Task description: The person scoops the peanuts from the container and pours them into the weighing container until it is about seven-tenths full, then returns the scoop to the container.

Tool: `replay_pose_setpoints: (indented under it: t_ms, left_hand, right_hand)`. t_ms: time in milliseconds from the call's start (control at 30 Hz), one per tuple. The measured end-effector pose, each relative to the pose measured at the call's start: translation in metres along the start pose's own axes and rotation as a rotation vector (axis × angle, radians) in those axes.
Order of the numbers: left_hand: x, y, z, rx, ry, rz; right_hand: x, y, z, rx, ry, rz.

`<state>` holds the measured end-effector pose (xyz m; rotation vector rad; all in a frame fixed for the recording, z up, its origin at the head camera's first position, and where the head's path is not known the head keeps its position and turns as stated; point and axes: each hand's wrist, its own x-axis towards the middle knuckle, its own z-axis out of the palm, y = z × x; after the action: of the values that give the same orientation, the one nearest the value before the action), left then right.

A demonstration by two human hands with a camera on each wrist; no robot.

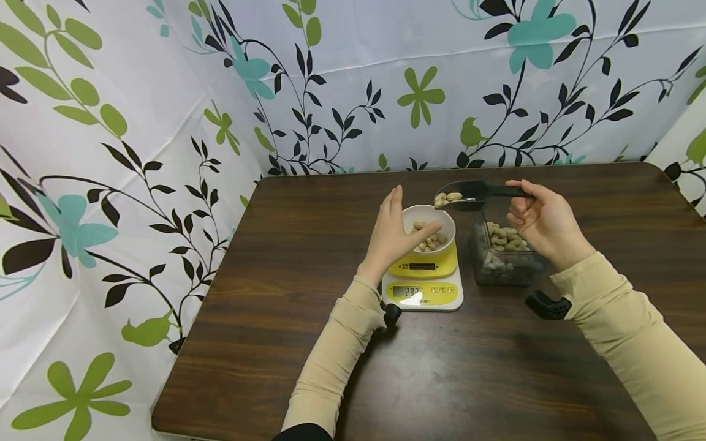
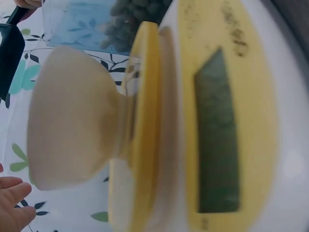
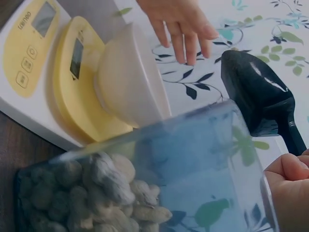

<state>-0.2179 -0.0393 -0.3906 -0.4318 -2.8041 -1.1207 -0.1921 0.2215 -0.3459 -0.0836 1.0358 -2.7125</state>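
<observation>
In the head view, my right hand [image 1: 551, 223] pinches the handle of a black scoop [image 1: 478, 190] with a few peanuts [image 1: 448, 198] in it. The scoop hangs just above and right of a white bowl [image 1: 451, 225] holding more peanuts. My left hand [image 1: 394, 236] reaches out with straight fingers at the bowl's left side; the right wrist view shows this hand [image 3: 181, 29] beyond the bowl [image 3: 128, 77]. Under the bowl is a yellow and white kitchen scale [image 1: 425, 294] with digits on its display. A clear container [image 1: 499, 275] of peanuts stands right of the scale, below my right hand.
A dark wooden table [image 1: 276, 294] bears everything. Behind it and to its left hangs a white cloth [image 1: 353, 79] patterned with leaves and flowers. Each wrist wears a black device, the right one [image 1: 548, 305] close to the container.
</observation>
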Motion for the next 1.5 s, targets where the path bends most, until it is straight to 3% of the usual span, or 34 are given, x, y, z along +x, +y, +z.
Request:
replay_pose_setpoints:
  t_ms: [433,767,900,1200,1500]
  left_hand:
    - [-0.013,-0.020,0.015,-0.026,-0.038,-0.038]
    - [-0.017,-0.023,0.021,0.006,-0.063,-0.065]
    - [-0.016,-0.023,0.021,0.020,-0.061,-0.060]
    - [-0.016,-0.024,0.021,0.059,-0.071,-0.037]
    - [-0.017,-0.025,0.021,0.056,-0.071,-0.041]
  right_hand:
    - [0.000,0.009,0.004,-0.154,0.069,0.039]
    - [0.000,0.014,0.010,-0.446,0.116,-0.031]
    - [-0.001,0.015,0.011,-0.504,0.107,-0.054]
    - [-0.003,0.017,0.009,-0.541,0.062,-0.076]
    - [-0.004,0.019,0.007,-0.485,0.027,-0.109]
